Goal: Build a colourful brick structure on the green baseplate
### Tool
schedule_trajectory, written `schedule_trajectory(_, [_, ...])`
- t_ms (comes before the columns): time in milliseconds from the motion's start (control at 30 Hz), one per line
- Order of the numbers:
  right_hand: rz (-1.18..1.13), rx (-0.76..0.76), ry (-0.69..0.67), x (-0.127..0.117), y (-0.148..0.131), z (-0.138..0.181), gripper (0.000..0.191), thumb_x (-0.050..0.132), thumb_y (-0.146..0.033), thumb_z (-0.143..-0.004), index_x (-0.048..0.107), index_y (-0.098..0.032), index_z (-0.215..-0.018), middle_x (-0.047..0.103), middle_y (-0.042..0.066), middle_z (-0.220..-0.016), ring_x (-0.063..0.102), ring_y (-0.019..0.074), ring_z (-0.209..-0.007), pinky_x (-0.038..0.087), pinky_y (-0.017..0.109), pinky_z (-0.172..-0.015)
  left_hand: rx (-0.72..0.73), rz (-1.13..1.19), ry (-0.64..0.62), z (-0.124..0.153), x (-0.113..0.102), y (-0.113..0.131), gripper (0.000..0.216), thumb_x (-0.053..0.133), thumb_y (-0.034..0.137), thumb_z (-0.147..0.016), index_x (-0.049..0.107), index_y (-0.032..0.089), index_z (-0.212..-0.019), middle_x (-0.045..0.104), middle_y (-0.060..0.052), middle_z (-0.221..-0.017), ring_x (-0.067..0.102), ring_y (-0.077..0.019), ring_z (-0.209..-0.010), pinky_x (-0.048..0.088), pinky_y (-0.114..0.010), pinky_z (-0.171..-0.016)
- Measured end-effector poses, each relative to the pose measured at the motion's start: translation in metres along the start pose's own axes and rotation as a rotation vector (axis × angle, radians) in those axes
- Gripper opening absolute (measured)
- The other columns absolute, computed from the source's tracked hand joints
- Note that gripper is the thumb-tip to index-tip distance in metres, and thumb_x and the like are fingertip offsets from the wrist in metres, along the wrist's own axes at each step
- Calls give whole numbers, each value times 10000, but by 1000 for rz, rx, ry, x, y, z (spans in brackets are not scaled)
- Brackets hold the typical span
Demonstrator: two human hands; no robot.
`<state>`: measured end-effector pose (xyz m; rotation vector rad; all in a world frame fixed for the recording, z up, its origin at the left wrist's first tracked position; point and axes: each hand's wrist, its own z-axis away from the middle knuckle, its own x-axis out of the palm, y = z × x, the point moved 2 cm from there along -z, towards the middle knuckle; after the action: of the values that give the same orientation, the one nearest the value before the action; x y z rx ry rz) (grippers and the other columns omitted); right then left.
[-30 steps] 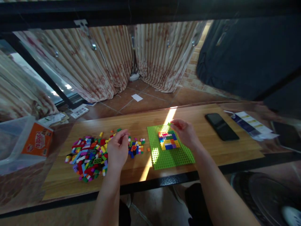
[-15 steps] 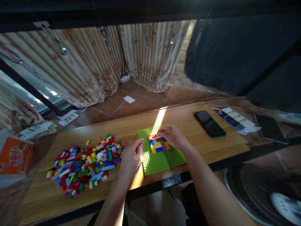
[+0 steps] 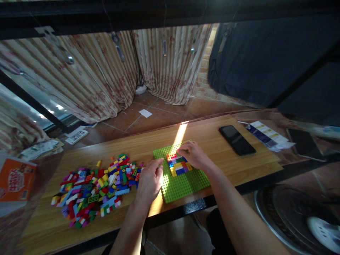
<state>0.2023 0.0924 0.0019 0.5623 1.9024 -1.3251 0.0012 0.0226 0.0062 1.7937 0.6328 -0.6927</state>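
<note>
Now the left hand (image 3: 150, 177), loosely curled, has come from the loose bricks (image 3: 92, 199) to the left edge of the baseplate (image 3: 183, 187), joining the right hand (image 3: 194, 155), narrowly pinched, any piece hidden.

Count. Hands, 2: left hand (image 3: 150, 179), right hand (image 3: 194, 155). Wooden table (image 3: 207, 132), 1. Green baseplate (image 3: 183, 187), 1. Brick build (image 3: 180, 167) on it, 1; bricks partly covered, no total. Brick heap (image 3: 91, 191) at left, 1; pieces overlap, too many to count. Loose yellow brick (image 3: 98, 163), heap's far side, 1. Black phone (image 3: 237, 140) at right, 1. White paper (image 3: 145, 113) on far floor (image 3: 164, 118), 1.
</note>
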Motion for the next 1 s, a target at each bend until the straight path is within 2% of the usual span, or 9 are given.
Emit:
schedule_trajectory(200, [-17,-43,23,5,6,1,211,579,-249,-904,742,-256,-770,720,29,-884,609,188,-895,386,355,-848,9,-109,-68,-1,19,0,414,520,160,-866,550,204,-1276,643,-93,-1239,622,-207,-1111,512,-362,-966])
schedule_trajectory(367, [-12,-64,40,10,13,2,187,596,-255,-901,746,-255,-789,716,36,-895,606,190,-899,408,354,-850,53,-259,-104,1,28,13,531,517,187,-891,423,243,-1410,610,-104,-1239,600,-228,-1115,526,-364,-916])
schedule_trajectory(500, [-3,-60,69,11,13,4,156,618,-251,-888,750,-256,-806,714,41,-913,597,194,-899,417,361,-861,6,-436,-89,0,31,30,505,556,260,-885,477,290,-1383,588,-128,-1218,631,-254,-985,540,-378,-826])
schedule_trajectory(667, [11,-45,61,11,11,5,181,595,-272,-902,752,-260,-812,704,43,-902,580,196,-911,411,352,-864,-73,-535,-137,-4,34,47,441,486,309,-919,508,294,-1360,584,-133,-1198,633,-250,-918,532,-376,-792])
schedule_trajectory(833, [37,12,34,10,6,5,210,573,-290,-912,745,-257,-796,691,44,-897,559,197,-931,399,337,-866,-159,-566,-208,-7,39,56,459,430,279,-941,461,292,-1399,557,-161,-1263,642,-265,-959,524,-388,-822])
schedule_trajectory(1000, [35,15,55,11,4,7,212,575,-268,-906,741,-249,-776,691,47,-911,570,194,-945,397,336,-895,-242,-547,-228,-4,51,53,448,390,262,-954,465,300,-1394,514,-175,-1345,625,-278,-1051,514,-396,-870])
